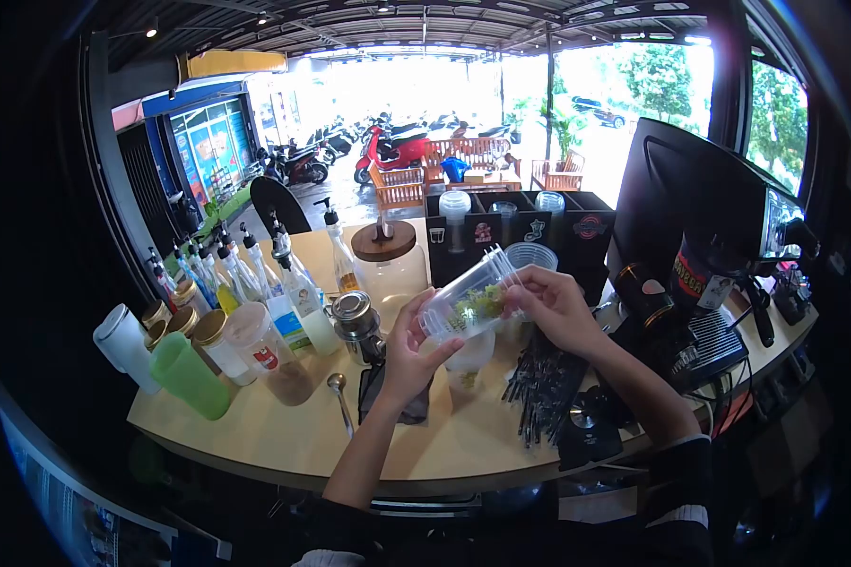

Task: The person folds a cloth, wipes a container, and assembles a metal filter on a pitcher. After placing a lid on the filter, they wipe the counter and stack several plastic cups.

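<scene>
My left hand [408, 350] is wrapped round the base of a clear plastic container [450, 299], which is tilted on its side above the counter. Green-yellow flaky pieces [479, 302] show through its wall. My right hand [550, 304] is closed at the container's rim end, its fingertips right by the green pieces; I cannot tell whether it also pinches some of them. Directly beneath stands a clear cup [468, 364], partly hidden by the container. Left of my left hand are a metal jigger-like vessel [356, 315] and a long spoon [340, 395].
Pump bottles [301, 300], lidded jars [219, 342] and a green cup [191, 378] crowd the left. A wooden-lidded glass jar [388, 269] and a black cup organizer [577, 241] stand behind. Wrapped straws [537, 387] lie right, beside a coffee machine [700, 217].
</scene>
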Tool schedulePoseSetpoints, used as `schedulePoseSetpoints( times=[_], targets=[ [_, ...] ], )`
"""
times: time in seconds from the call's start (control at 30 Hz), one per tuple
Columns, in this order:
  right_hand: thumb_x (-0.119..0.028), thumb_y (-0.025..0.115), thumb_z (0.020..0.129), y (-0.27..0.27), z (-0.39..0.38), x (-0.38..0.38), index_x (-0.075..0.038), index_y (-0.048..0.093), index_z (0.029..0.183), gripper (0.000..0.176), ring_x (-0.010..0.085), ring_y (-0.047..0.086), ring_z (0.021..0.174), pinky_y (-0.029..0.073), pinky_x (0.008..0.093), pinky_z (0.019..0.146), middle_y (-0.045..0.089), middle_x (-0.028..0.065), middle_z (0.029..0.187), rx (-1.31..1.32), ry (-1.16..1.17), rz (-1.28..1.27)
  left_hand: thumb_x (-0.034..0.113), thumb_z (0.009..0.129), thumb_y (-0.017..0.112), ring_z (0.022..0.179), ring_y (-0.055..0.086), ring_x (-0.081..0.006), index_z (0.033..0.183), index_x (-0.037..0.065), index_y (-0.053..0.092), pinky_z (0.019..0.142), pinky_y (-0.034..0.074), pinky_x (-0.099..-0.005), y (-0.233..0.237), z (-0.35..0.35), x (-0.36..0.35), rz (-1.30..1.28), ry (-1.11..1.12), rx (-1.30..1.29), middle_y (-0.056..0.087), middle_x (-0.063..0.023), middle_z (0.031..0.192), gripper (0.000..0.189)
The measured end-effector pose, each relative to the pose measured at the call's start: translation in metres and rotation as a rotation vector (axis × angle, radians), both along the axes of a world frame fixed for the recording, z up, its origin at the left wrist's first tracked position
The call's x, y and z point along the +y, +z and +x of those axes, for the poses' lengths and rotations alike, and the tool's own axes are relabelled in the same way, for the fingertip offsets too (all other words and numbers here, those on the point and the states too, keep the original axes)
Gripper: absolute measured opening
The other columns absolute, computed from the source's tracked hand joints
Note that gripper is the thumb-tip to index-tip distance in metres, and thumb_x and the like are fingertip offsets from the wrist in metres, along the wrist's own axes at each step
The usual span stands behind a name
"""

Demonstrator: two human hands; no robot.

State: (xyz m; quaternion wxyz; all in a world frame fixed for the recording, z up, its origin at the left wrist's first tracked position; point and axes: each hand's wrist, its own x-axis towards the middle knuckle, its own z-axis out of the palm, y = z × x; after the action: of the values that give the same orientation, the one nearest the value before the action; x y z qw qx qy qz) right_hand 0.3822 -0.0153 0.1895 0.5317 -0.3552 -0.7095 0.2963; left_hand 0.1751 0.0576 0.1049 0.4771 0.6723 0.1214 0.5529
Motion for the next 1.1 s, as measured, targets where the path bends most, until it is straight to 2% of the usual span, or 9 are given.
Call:
schedulePoseSetpoints(
  times=[0.1, 0.23, 0.3, 0.4, 0.43, 0.5, 1.1],
  targets=[
    [-0.016, 0.051, 0.096, 0.0, 0.002, -0.006, 0.006, 0.059, 0.103, 0.025, 0.0099, 0.061, 0.081, 0.049, 0.0241, 0.076, 0.064, 0.0071, 0.088, 0.064, 0.043, -0.058, 0.008, 0.075, 0.075, 0.116, 0.051, -0.0228, 0.136, -0.001, 0.032, 0.1, 0.041, -0.0354, 0.003, -0.001, -0.004, -0.047, -0.05, -0.078, 0.049, -0.0155, 0.126, 0.076],
    [-0.017, 0.048, 0.097, 0.0, 0.003, -0.012, 0.007, 0.059, 0.105, 0.027, 0.0104, 0.061, 0.082, 0.049, 0.0244, 0.077, 0.064, 0.0079, 0.089, 0.059, 0.037, -0.034, 0.009, 0.076, 0.075, 0.116, 0.05, -0.022, 0.138, -0.001, 0.03, 0.099, 0.043, -0.0352, 0.009, -0.002, -0.011, -0.104, -0.094, -0.088, 0.048, -0.0168, 0.126, 0.077],
    [-0.014, 0.049, 0.096, 0.001, 0.002, -0.015, 0.01, 0.057, 0.109, 0.028, 0.0171, 0.065, 0.082, 0.051, 0.0292, 0.078, 0.066, 0.0133, 0.091, 0.083, 0.033, -0.013, 0.011, 0.077, 0.075, 0.115, 0.051, -0.0214, 0.137, -0.002, 0.031, 0.098, 0.043, -0.0348, 0.009, -0.002, -0.012, -0.115, -0.083, -0.102, 0.048, -0.0154, 0.127, 0.076],
    [-0.012, 0.05, 0.095, -0.004, 0.004, -0.014, 0.009, 0.058, 0.109, 0.027, 0.0178, 0.065, 0.083, 0.052, 0.0297, 0.078, 0.066, 0.014, 0.091, 0.075, 0.042, -0.001, 0.012, 0.078, 0.074, 0.114, 0.051, -0.0215, 0.136, -0.003, 0.033, 0.097, 0.044, -0.0343, 0.007, -0.001, -0.008, -0.067, -0.064, -0.095, 0.048, -0.0141, 0.127, 0.073],
    [-0.012, 0.05, 0.095, -0.004, 0.005, -0.015, 0.009, 0.058, 0.109, 0.027, 0.0178, 0.065, 0.083, 0.052, 0.0297, 0.078, 0.066, 0.014, 0.091, 0.076, 0.04, 0.0, 0.012, 0.078, 0.074, 0.114, 0.051, -0.0215, 0.136, -0.003, 0.033, 0.097, 0.044, -0.0343, 0.007, -0.001, -0.009, -0.067, -0.066, -0.093, 0.048, -0.0141, 0.127, 0.073],
    [-0.014, 0.051, 0.095, -0.005, 0.006, -0.016, 0.008, 0.058, 0.109, 0.027, 0.0114, 0.062, 0.084, 0.051, 0.0261, 0.08, 0.066, 0.0105, 0.091, 0.057, 0.061, 0.007, 0.013, 0.079, 0.073, 0.114, 0.051, -0.0215, 0.136, -0.004, 0.033, 0.096, 0.045, -0.0341, 0.008, 0.0, -0.011, -0.064, -0.062, -0.076, 0.048, -0.0133, 0.127, 0.072],
    [-0.012, 0.054, 0.094, -0.012, 0.008, -0.016, 0.009, 0.057, 0.1, 0.022, 0.0136, 0.064, 0.086, 0.053, 0.0269, 0.08, 0.065, 0.0124, 0.093, 0.137, 0.042, -0.088, 0.006, 0.076, 0.073, 0.111, 0.054, -0.0207, 0.135, -0.003, 0.034, 0.094, 0.047, -0.0332, 0.01, 0.006, -0.009, -0.098, -0.061, -0.073, 0.05, -0.0149, 0.123, 0.071]
  ],
)
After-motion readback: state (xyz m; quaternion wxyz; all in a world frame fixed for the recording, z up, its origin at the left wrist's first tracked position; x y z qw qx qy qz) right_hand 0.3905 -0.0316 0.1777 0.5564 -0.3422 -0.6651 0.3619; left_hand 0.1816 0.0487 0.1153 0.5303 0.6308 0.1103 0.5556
